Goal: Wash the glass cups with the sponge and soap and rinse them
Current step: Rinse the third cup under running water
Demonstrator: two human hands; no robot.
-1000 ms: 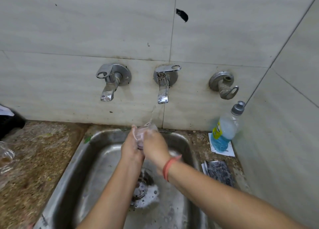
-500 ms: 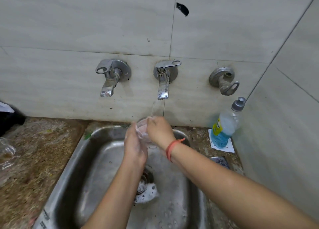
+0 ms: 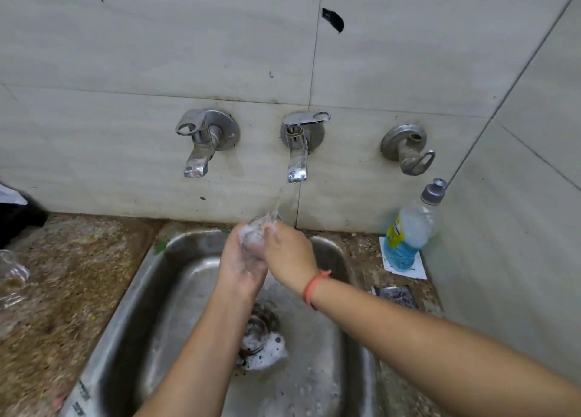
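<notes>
Steel sink (image 3: 125, 297); both hands (image 3: 242, 262) (image 3: 289, 256) clasp sudsy clear glass cup (image 3: 255, 232)

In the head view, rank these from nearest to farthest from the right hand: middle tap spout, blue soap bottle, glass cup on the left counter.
From the right hand:
1. Middle tap spout, just above.
2. Blue soap bottle, right corner.
3. Glass cup, far left counter edge.

Three metal wall taps: left tap (image 3: 201, 146), middle tap (image 3: 298, 146) running, right tap (image 3: 408, 148). A black mark (image 3: 333, 19) high on the tiled wall. Speckled stone counter (image 3: 78, 278) at left.
</notes>
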